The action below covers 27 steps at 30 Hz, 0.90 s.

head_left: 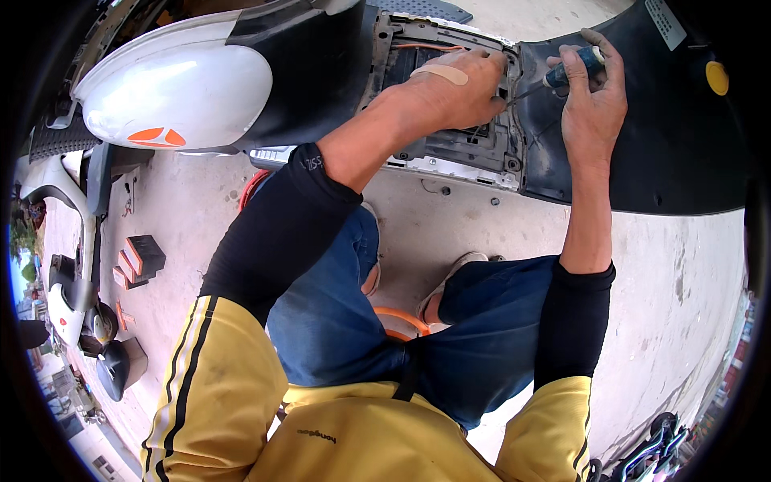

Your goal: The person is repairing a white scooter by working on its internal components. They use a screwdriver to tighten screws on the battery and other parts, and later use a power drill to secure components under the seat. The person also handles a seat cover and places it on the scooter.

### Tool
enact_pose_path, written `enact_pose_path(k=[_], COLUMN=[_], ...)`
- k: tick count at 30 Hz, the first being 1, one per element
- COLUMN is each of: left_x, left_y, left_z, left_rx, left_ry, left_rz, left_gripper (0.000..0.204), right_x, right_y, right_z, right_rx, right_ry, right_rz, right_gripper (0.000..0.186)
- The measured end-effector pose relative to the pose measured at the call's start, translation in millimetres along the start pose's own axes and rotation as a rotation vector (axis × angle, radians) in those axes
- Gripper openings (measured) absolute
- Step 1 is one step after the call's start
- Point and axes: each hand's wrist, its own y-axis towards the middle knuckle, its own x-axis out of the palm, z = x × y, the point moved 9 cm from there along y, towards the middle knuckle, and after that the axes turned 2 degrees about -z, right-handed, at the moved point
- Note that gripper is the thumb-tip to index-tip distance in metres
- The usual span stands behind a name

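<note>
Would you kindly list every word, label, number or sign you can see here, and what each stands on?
Wording is described, not copied.
Yellow shirt: small dark lettering across the front.
Black left sleeve: pale characters near the cuff.
White body shell: orange emblem, no readable wording.
Dark panel: white label, print too small to read.

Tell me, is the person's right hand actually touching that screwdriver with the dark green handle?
Touching. The head view shows the right hand gripping the screwdriver, its thumb laid across the handle.
</note>
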Motion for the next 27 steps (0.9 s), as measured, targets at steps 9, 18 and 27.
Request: enact_pose_path(k=[9, 18, 27], left_x=[-89.2, -93.1, -104.8], left_y=[-93.2, -183.6, -209.6], left_z=[28.7, 72.6, 47.1], left_rx=[-0.001, 0.148, 0.253], left_ry=[0.088, -0.055, -0.049], left_rz=[-0.012, 0.068, 0.096], left_gripper=[0.022, 0.021, 0.022], right_x=[16.2, 144.5, 179.0], right_y=[-23.8, -99.1, -124.7], right_z=[-42.7, 20.3, 59.7], right_rx=[0.017, 0.595, 0.19], right_ry=[0.222, 0.159, -0.544], right_rz=[0.032, -0.441, -0.534], right_gripper=[0.039, 0.032, 0.042])
